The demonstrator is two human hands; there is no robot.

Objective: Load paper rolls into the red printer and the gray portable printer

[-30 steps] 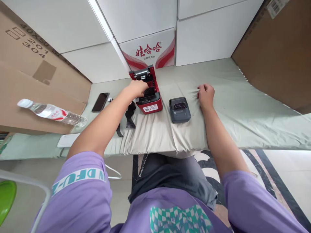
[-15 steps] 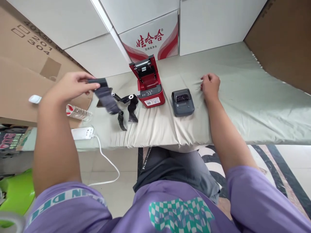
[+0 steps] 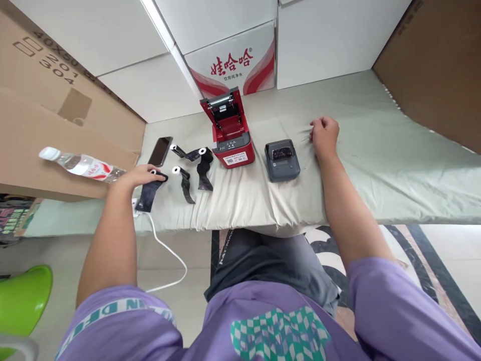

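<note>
Between the thumb and fingers of my left hand [image 3: 142,175] is a roll of black paper [image 3: 148,194], its loose strip hanging down over the white power bank. Just right of it stand several more rolls with white cores and trailing black strips, among them one roll [image 3: 182,173] close by and another roll [image 3: 204,163] beside the printer. The red label printer [image 3: 235,148] has its lid raised. A dark grey printer [image 3: 282,163] with its lid down sits further right. My right hand [image 3: 325,131] rests on the cloth with its fingers curled, apart from the printers, with nothing visible in it.
A black phone [image 3: 161,151] lies behind my left hand. A water bottle [image 3: 84,165] lies by the cardboard box [image 3: 48,105] at the left. White boxes [image 3: 233,55] line the back. A white cable [image 3: 176,253] hangs over the table's front edge.
My left hand has come down toward the table and nearer to me with the black paper roll, uncovering the phone and bottle. My right hand stays in place.
</note>
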